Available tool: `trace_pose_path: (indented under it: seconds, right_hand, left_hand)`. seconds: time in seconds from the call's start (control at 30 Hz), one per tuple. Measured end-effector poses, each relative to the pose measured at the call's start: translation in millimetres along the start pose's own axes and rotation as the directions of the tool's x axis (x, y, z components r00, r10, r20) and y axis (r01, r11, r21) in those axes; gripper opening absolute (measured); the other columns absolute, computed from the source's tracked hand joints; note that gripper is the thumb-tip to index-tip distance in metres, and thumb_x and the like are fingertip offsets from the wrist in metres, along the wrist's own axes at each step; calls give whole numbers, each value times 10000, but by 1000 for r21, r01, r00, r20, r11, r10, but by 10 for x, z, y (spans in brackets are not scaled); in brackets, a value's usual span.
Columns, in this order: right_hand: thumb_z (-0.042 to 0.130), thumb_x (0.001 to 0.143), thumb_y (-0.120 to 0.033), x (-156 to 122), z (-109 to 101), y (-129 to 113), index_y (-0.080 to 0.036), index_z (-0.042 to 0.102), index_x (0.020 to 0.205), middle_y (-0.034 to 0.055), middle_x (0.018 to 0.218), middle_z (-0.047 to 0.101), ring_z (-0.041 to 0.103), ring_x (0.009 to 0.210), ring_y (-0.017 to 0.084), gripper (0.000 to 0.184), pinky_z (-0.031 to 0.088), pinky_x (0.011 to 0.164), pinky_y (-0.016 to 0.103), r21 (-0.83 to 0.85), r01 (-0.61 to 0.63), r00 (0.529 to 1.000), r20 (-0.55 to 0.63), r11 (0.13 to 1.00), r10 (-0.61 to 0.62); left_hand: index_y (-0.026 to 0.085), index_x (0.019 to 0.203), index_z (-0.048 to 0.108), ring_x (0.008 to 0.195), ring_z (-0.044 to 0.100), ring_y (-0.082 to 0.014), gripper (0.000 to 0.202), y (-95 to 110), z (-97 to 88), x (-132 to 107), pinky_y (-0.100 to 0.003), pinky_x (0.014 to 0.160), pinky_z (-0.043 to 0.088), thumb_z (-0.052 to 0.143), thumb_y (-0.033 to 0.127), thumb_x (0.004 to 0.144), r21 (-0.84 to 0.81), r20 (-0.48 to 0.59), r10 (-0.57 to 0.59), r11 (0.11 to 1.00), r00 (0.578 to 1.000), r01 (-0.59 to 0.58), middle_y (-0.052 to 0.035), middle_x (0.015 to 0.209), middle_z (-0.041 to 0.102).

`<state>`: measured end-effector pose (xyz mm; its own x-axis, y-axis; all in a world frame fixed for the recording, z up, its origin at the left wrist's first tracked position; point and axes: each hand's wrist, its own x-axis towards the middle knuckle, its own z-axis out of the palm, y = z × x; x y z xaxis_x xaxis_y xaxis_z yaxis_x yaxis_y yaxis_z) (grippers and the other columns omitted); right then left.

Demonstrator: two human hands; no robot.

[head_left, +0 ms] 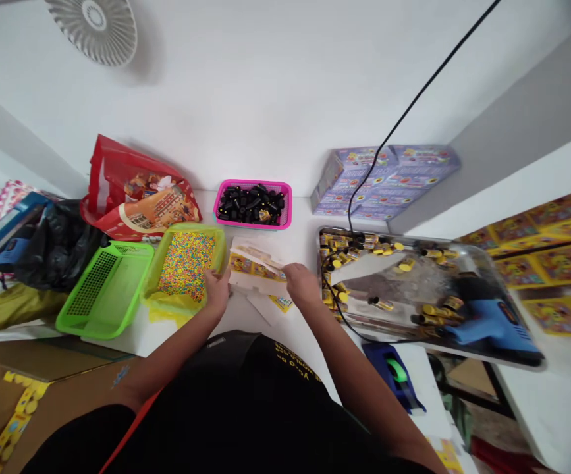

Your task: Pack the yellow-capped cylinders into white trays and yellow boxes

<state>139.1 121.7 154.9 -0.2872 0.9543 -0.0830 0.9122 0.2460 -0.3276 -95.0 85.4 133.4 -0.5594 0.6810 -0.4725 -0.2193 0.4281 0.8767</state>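
Note:
A small white cardboard box (pixel 250 282) lies at the middle of the table before me, with yellow printed pieces (pixel 242 264) showing in its opening. My left hand (pixel 217 289) grips its left end, thumb and fingers closed on the card. At the right end, my right hand (pixel 301 284) is closed on the raised flap of the same box; its fingertips are partly hidden. Beneath the box's right side a yellow printed card (pixel 281 303) sticks out. Left of my left hand stands a yellow-lined basket (pixel 150 289) full of tiny multicoloured beads (pixel 186 263).
A pink basket (pixel 289 205) of black caps stands behind. Right is a metal tray (pixel 364 321) with yellow-capped tubes, a blue heat gun (pixel 495 326) and a black cable. Purple boxes (pixel 384 181) are stacked behind it. Left are a green basket (pixel 112 322) and a red bag (pixel 141 197).

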Motion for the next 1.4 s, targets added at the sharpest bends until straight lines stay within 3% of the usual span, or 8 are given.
trace_pose_path:
  seconds: [0.07,0.13,0.2,0.33,0.47,0.83,1.17,1.4]
  right_hand:
    - [424,995,-169,-46,-170,40,-184,716,1018,116,1049,721,633,998,222,293,452,842,288,59,50,996,-74,997,-45]
    - [429,1013,-235,-84,-339,77,-192,693,915,84,936,713,639,890,195,285,451,787,270,128,121,989,-96,984,-109]
    - [443,1012,-275,-114,-498,103,-199,667,840,53,840,691,633,808,177,292,451,746,260,193,180,983,-58,965,-172]
    - [480,984,-273,-198,-713,59,-199,690,877,68,868,701,639,842,203,246,491,789,304,226,198,968,-200,954,-153]
    - [462,1004,-275,-343,-705,-162,-189,710,1113,130,1065,709,611,1040,265,284,487,966,430,146,291,836,-520,945,-177]
    - [641,932,-313,-460,-335,-622,-179,675,1199,161,1275,626,483,1164,315,300,371,1010,452,-87,229,917,-314,970,-245]
    - [685,895,-322,-407,-314,-773,-176,651,971,138,1008,643,529,1013,294,169,382,854,380,-91,134,979,-143,987,-146]
    - [707,894,-219,-419,-263,-652,-196,626,866,67,957,663,595,892,197,89,432,754,281,54,252,968,3,966,-252]
  left_hand:
    - [249,1268,506,1324,545,-241,751,139,-53,-58,-292,1004,488,914,349,645,109,-17,280,955,960,-277,-83,1282,613]
    - [220,1264,569,1444,415,-305,834,319,-97,-99,-359,1133,410,962,316,535,211,69,537,816,841,-538,-118,1378,580]
    - [188,1125,676,1346,514,-345,683,493,-132,-128,-404,1104,440,956,357,525,212,235,572,759,786,-616,-130,1249,673]
    - [164,844,766,883,705,-287,388,674,-180,-237,-390,840,559,853,488,650,164,506,360,852,784,-497,-86,866,766]
    - [165,870,789,829,718,-263,407,649,-201,-411,-361,770,574,827,518,671,79,516,361,883,776,-463,-68,854,783]
    - [170,878,796,837,727,-249,364,480,-213,-497,-354,816,574,799,483,693,44,490,389,883,781,-467,-64,889,793]
    - [182,851,783,765,662,-230,430,331,-275,-545,-334,763,522,744,585,704,80,458,389,877,799,-474,-43,796,756]
    - [154,926,740,774,637,-214,701,434,-372,-551,-299,661,475,535,798,739,27,659,18,998,752,-48,-81,834,706]
